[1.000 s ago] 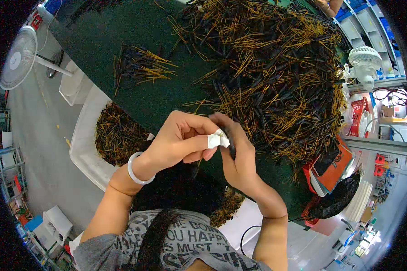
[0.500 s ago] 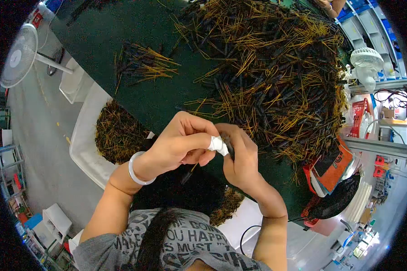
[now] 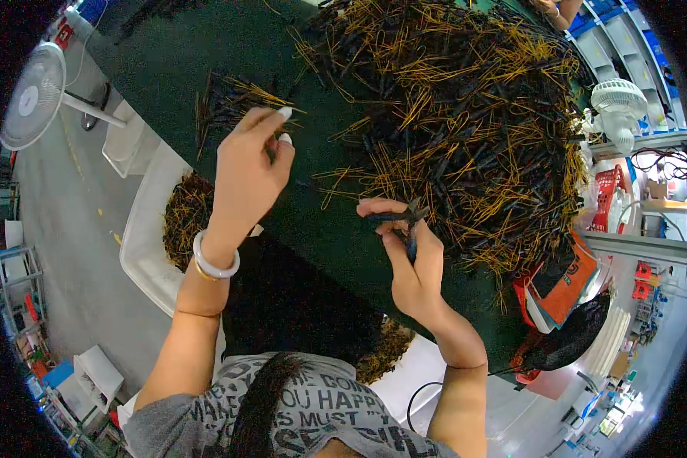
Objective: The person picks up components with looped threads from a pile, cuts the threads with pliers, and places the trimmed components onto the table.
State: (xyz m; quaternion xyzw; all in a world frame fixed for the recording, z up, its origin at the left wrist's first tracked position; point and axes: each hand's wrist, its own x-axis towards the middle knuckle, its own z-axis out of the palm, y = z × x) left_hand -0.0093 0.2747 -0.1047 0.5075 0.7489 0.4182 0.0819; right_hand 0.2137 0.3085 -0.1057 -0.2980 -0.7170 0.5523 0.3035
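Fan [image 3: 34,95] with a pale round cage stands well to the left of the big heap [image 3: 481,145] of black pieces and yellow strands piled on the dark green table [image 3: 160,53]. In from it, left of the heap and nearer the person, a white tub [image 3: 133,248] holds more of the same sort of stuff. Next, on the table, a small bunch [image 3: 220,95] of these pieces lies apart from the heap's left side, its yellow ends pointing toward the heap. The left hand [image 3: 252,172], wearing a white bangle [image 3: 220,271] at the wrist, is at the near edge of that bunch; the white-wrapped tips of thumb and forefinger stand parted, with nothing I can make out between them, though the other fingers are mostly hidden from me. Farther along, just off the heap's near left edge, the right hand [image 3: 416,271] is curled around a dark plier-like tool [image 3: 414,216], its exact kind too blurred to name. Past the hands comes the heap itself, strands tangled every way. At its far right corner I notice part of another person's arm [image 3: 561,11]. An orange-and-black book [image 3: 572,278] sits just beyond the heap's near right corner, and a small white fan [image 3: 618,107] stands near the heap's right side.
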